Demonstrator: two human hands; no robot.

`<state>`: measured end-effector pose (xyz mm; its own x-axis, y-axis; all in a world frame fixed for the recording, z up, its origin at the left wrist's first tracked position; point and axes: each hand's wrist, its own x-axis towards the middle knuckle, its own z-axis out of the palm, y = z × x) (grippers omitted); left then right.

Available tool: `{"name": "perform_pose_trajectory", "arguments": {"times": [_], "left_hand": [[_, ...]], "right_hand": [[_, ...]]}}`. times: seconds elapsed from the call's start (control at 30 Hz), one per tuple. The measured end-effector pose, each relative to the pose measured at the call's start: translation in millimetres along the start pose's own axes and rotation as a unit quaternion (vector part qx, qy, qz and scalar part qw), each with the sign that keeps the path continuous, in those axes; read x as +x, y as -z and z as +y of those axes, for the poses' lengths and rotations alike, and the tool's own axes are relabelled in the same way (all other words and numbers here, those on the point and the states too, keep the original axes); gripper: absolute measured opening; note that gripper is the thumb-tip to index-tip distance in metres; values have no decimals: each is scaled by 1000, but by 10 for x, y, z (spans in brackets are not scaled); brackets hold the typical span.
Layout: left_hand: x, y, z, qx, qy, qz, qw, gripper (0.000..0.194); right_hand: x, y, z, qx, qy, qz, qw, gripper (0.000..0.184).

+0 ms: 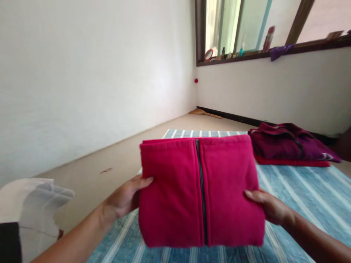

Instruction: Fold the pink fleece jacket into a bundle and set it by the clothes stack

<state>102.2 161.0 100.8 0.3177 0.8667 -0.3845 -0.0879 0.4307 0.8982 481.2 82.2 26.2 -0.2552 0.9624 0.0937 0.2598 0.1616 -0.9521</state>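
Observation:
A folded pink zip-up jacket (175, 197) is held up in front of me, its dark zipper running down the middle. My left hand (128, 193) grips its left side, thumb on the front and fingers behind. On the opposite side my right hand (270, 204) pinches the edge the same way, the fingers hidden behind the cloth. Below the jacket lies a blue and white striped sheet (296, 197). At the right on that sheet, a folded maroon jacket (285, 142) rests on a red folded garment (301, 161).
A white, partly see-through bag-like thing (38, 208) stands at the lower left. A broom (207, 113) lies in the far corner by the white wall (95, 73). The window sill (246, 56) bears a small mirror (208, 54), several bottles and a purple cloth (279, 52).

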Motion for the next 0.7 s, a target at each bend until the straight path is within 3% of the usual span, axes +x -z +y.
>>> {"name": "perform_pose_trajectory", "arguments": {"times": [0.03,0.1,0.17,0.23,0.33,0.43,0.57,0.7], "left_hand": [[185,-48,50,-20,13,1,1000,44],[534,-116,71,-56,46,6,997,46],[805,-139,-7,-66,90,18,994,45],[961,-123,-136,-67,134,22,988,44],[998,-68,-291,-86,153,5,985,44],[918,-46,-298,-79,132,-3,988,44],[852,-95,-129,-40,43,-6,998,44],[968,-149,2,-45,-36,-18,998,47]], "right_hand": [[156,12,-3,163,-102,-4,981,41],[423,-12,30,371,-264,26,890,36],[584,-69,100,438,-358,64,822,34],[633,-124,175,462,-397,74,789,35],[592,-173,236,488,-392,75,776,36],[559,-185,209,491,-390,87,774,37],[577,-151,75,488,-371,97,784,41],[643,-83,-26,491,-336,103,797,41]]}}
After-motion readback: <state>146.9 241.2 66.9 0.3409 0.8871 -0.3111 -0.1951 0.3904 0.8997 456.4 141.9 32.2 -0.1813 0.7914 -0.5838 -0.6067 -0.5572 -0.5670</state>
